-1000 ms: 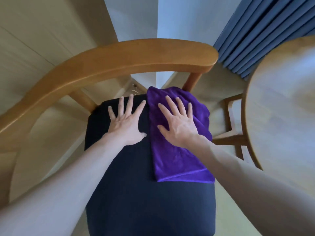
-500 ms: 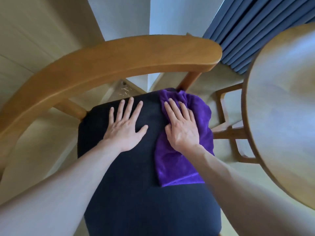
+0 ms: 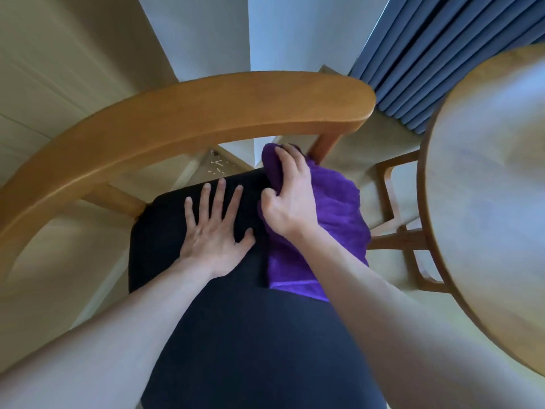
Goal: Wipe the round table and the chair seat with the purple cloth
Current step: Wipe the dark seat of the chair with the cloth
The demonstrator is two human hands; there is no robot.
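The purple terry cloth was bunched on the far right part of the dark upholstered chair seat, gripped by the curled fingers of the right hand. The left hand was laid flat, fingers spread, on the seat just beside it. The round pale wooden table was seen at the right, beyond the curved wooden backrest.

Soft daylight, strong wide-angle bending at edges, slight blur
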